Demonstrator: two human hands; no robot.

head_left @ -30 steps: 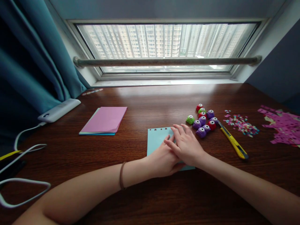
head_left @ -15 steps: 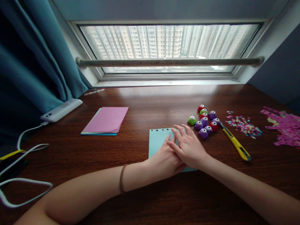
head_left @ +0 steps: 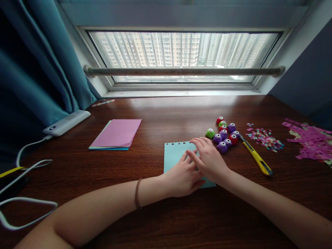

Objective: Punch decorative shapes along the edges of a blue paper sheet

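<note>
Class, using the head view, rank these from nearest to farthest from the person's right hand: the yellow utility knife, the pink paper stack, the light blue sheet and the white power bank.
1. Light blue sheet: directly under the right hand, touching it.
2. Yellow utility knife: on the table to the right.
3. Pink paper stack: to the left, farther back.
4. White power bank: far left, by the curtain.
</note>
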